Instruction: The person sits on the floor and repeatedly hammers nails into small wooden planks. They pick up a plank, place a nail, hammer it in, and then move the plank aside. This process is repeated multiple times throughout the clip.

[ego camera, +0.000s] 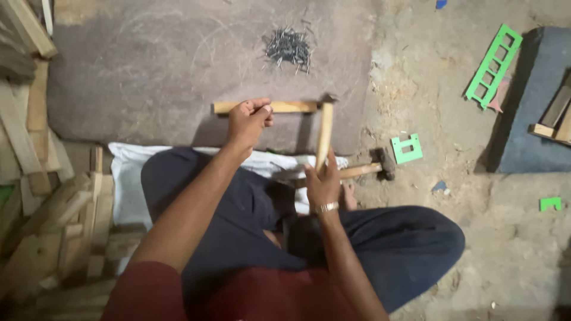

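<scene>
I sit cross-legged on the floor. My left hand (250, 119) is closed over a pale wooden strip (291, 107) that lies crosswise on a dark flat slab (148, 71). My right hand (323, 185) grips the near end of a second wooden stick (325, 134). This stick points away from me, and its dark far tip meets the right end of the strip, forming a corner. Behind my right hand a hammer (372, 168) with a wooden handle lies on the floor. A heap of small nails (288, 49) sits on the slab beyond the strip.
Wood offcuts (41, 190) are stacked along the left side. A white cloth (126, 178) lies under my legs. Green plastic pieces lie to the right: a ladder shape (493, 64), a small bracket (407, 148) and a scrap (550, 203). A grey-blue block (535, 119) stands at far right.
</scene>
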